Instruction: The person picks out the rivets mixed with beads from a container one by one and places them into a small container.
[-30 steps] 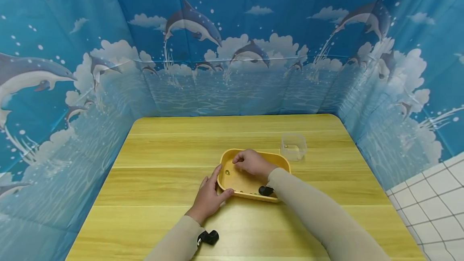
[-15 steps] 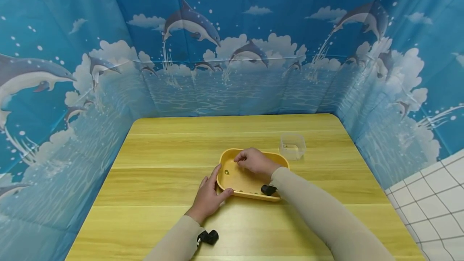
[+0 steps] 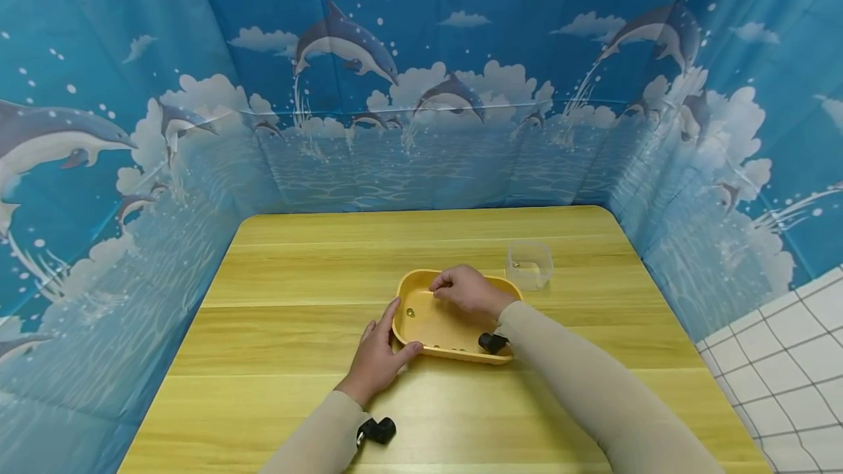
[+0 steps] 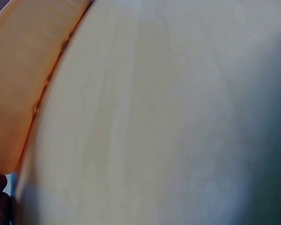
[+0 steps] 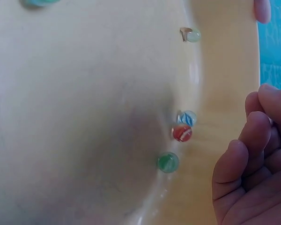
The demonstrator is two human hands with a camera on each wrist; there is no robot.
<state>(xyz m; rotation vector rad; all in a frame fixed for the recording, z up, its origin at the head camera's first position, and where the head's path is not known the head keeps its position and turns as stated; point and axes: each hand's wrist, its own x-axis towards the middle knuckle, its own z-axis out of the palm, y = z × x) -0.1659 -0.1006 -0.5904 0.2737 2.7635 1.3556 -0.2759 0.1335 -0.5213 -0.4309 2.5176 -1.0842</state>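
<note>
My left hand rests against the left corner of a shallow yellow tray, fingers straight along the left side and thumb on the near rim. My right hand is over the tray's far part, fingers curled and bunched. In the right wrist view the right hand's fingers are curled; whether anything is inside them is hidden. Below them, along the tray wall, lie a green marble, a red marble, a blue-striped marble and a pale marble. Another small marble sits near the tray's left end.
A clear square box stands behind the tray's right end, with a small shiny thing inside. All this is on a wood-grain table. A blue dolphin curtain surrounds the table's back and sides.
My right hand has drifted slightly right and away from me over the tray, its fingers still curled. The left hand keeps its place on the tray. The head view has shifted a little.
</note>
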